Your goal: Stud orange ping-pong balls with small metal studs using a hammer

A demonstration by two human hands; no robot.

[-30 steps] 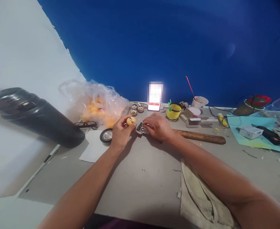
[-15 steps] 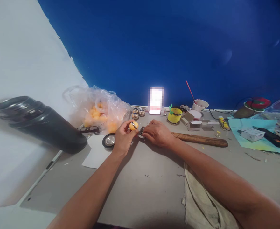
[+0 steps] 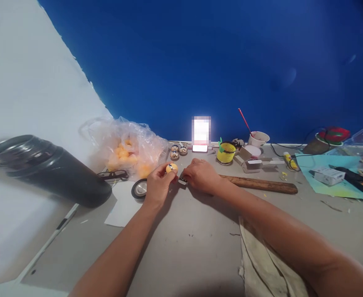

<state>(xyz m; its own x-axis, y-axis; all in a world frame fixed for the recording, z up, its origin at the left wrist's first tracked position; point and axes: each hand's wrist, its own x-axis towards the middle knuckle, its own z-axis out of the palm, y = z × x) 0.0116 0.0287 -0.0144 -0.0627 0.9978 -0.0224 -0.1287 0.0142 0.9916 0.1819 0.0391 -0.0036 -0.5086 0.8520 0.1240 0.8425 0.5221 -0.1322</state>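
Between its thumb and fingers, my left hand [image 3: 159, 184] grips an orange ball [image 3: 171, 168] with shiny silver pieces on its surface. Just to the right, my right hand [image 3: 201, 175] is bent down with its fingertips together at a small container [image 3: 182, 184] of dark, shiny bits. What those fingertips pinch, if anything, is hidden. Several balls covered in shiny pieces [image 3: 175, 154] sit beyond the hands. A clear plastic bag [image 3: 150, 138] with more orange balls lies behind my left hand.
A dark bottle [image 3: 57, 173] and a tape roll [image 3: 139, 189] are on the left. A lit phone [image 3: 200, 148] stands against the blue wall. Rightward are a yellow tub [image 3: 226, 153], a paper cup [image 3: 258, 138], a wooden handle [image 3: 262, 184] and a cloth [image 3: 262, 260].
The view has shifted slightly, so most things sit a little lower. The ball in my left hand has turned a bit. My right hand remains at the small container.
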